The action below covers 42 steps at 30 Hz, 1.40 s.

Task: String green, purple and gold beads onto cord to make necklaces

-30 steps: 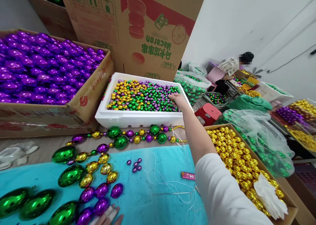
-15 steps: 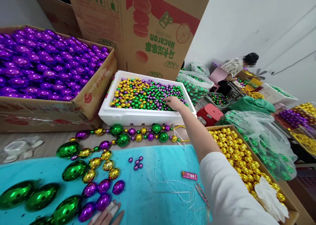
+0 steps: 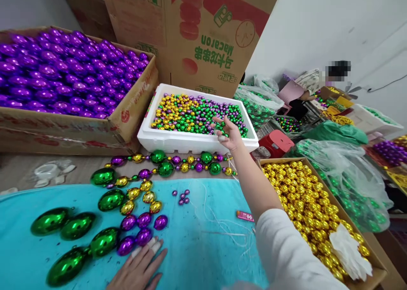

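Note:
Over the near right part of the white foam box [image 3: 178,143], my right hand [image 3: 229,134] is turned palm up, with its fingers curled. Small green beads [image 3: 225,134] show among its fingers, seemingly cupped in it; some of the palm is hidden. My left hand [image 3: 140,266], with white wraps on its fingertips, lies flat on the turquoise cloth [image 3: 197,269]. Its fingertips are beside a purple ball [image 3: 143,236]. Large green egg-shaped beads [image 3: 104,241] and gold balls [image 3: 149,197] lie further left and up. Several small purple beads [image 3: 182,196] sit mid-cloth.
A strung bead garland [image 3: 165,168] runs below the foam box. White thread [image 3: 219,222] and a pink packet [image 3: 244,216] lie on the cloth. Cartons of purple beads [image 3: 132,105] and gold beads [image 3: 295,188] flank the area. Another person [image 3: 310,80] works at the back right.
My right hand has lifted off the beads in the foam box and turned its palm upward. More of my left hand shows, still flat on the cloth. The whole view has shifted somewhat.

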### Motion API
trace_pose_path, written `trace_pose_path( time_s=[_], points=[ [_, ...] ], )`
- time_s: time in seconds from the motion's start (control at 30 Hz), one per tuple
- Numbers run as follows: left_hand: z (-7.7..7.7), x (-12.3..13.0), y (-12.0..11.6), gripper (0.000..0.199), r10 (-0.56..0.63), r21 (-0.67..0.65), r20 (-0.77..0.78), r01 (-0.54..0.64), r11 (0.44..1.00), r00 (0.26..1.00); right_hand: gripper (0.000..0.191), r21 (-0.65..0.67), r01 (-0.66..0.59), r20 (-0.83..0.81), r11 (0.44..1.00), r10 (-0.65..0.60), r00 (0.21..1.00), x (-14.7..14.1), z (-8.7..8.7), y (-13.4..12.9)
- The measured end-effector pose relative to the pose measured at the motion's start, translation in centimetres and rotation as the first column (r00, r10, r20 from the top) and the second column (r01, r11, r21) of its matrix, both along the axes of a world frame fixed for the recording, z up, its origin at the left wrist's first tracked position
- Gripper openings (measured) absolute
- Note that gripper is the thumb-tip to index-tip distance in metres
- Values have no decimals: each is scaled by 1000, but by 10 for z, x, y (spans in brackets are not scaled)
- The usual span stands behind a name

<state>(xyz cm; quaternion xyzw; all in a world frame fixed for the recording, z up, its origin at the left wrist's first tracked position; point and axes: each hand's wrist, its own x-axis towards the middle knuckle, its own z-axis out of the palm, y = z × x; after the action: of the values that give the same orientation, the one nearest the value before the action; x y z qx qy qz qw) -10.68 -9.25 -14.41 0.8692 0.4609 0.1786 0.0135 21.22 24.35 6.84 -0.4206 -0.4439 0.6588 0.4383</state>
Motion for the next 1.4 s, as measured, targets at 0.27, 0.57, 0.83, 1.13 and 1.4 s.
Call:
trace_pose_path(
  time_s=[0.27, 0.57, 0.83, 1.13, 1.4],
  points=[
    [23, -1, 9, 40, -116, -240, -68, 97, 966, 991, 21, -241, -154, 269, 958, 219, 938, -52, -66, -111],
    [29, 2, 9, 40, -129, -269, -87, 101, 958, 988, 4, -24, -182, 868, 983, 111, 483, -69, -118, -175],
    [31, 2, 10, 40, -132, -281, -74, 106, 954, 989, 18, -71, -98, 873, 993, 110, 474, -65, -130, -160],
    [35, 3, 12, 38, -135, -206, -62, 119, 971, 989, 31, -158, 53, 695, 986, 72, 715, -51, -137, -161],
    [33, 2, 11, 39, -134, -214, -86, 113, 970, 987, 51, -34, -47, 719, 998, 57, 692, -42, -139, -165]
  ],
)
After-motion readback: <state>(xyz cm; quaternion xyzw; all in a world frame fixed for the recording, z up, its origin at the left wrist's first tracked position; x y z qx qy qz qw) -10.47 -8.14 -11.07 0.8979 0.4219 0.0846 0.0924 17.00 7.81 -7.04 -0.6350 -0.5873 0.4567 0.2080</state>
